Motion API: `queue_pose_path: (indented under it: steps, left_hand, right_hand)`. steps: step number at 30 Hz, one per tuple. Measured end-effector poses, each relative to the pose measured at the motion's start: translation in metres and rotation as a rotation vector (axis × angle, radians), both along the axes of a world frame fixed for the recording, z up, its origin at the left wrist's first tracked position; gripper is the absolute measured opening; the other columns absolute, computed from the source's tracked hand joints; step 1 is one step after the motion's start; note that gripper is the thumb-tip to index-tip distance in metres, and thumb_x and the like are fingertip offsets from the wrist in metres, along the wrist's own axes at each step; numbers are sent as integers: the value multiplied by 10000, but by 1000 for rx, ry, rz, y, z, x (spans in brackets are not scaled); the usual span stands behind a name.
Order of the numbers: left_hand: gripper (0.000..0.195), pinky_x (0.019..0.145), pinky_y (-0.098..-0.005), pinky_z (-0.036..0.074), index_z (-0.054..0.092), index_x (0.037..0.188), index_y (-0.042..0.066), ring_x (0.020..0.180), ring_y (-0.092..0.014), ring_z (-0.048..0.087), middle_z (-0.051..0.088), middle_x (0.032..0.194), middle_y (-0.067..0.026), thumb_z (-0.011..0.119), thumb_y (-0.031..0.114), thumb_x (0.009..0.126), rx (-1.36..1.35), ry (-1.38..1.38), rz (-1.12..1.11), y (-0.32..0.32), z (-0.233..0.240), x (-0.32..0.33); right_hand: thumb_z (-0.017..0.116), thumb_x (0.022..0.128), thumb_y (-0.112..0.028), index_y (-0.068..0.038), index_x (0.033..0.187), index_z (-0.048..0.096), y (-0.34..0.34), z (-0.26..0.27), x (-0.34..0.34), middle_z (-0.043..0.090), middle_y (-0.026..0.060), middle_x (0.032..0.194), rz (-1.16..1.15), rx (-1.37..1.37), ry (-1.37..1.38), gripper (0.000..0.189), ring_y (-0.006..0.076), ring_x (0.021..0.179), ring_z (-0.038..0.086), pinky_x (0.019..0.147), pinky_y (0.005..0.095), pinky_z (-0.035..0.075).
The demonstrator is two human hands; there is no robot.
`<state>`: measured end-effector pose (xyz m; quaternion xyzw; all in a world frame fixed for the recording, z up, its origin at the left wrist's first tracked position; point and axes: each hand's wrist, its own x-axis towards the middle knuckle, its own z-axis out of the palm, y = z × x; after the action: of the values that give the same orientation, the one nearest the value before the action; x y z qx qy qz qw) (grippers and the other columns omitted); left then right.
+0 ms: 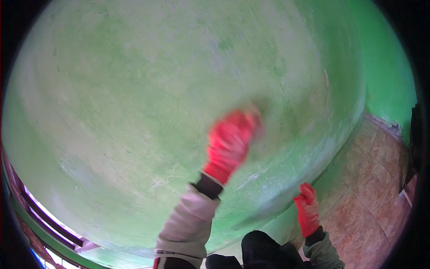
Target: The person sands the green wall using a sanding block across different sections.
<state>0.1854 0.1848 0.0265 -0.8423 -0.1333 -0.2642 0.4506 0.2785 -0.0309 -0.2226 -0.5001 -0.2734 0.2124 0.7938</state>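
Note:
My left hand [231,144], in a red glove, is raised against a green painted wall [134,101] with worn, pale patches. It is blurred by motion, and its fingers are bent towards the surface. Something pale shows at the fingertips, but I cannot make out whether it is an object or part of the glove. Lower and to the right, my right hand [307,208] wears a matching red glove. Its fingers are curled in, no object shows in it, and it appears in front of the wall's bottom edge.
Brown tiled floor [362,195] lies at the right, below a second green wall [386,67] with chipped plaster at its foot. A dark object [416,141] stands at the far right. A window frame with bars [53,218] runs along the lower left. My dark-clad legs [265,250] show at the bottom.

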Motion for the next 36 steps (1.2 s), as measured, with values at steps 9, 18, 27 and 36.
queue_pose_path:
  steps: [9,18,27,36]
  left_hand:
    - [748,906,-481,490,504,1353,60,1109,-368,584,609,1187,-184,766,236,675,121,-251,-116,1,102,-44]
    - [690,878,-482,481,536,1322,131,1067,-328,590,602,1179,-134,695,142,650,-57,-86,-1,-2,1,-13]
    - [741,818,-470,510,523,1328,92,1042,-354,602,585,1216,-173,781,251,651,145,-346,-107,-1,137,-50]
    - [563,815,-453,518,567,1301,150,1059,-326,615,629,1162,-130,680,181,750,-91,37,107,-4,-3,-22]
  right_hand:
    - [581,850,67,-77,1234,591,-37,-42,33,452,86,1382,-47,-89,97,411,151,983,568,861,300,513]
    - [610,849,57,-52,1239,582,0,-18,-21,489,93,1359,124,-104,35,406,143,977,598,870,289,501]
    - [596,868,25,-32,1250,571,-50,-43,14,504,61,1346,31,-303,191,387,145,1030,576,890,277,483]
    - [644,861,1,-24,1241,595,-26,-20,-20,552,78,1306,127,-236,153,383,186,1149,558,946,290,467]
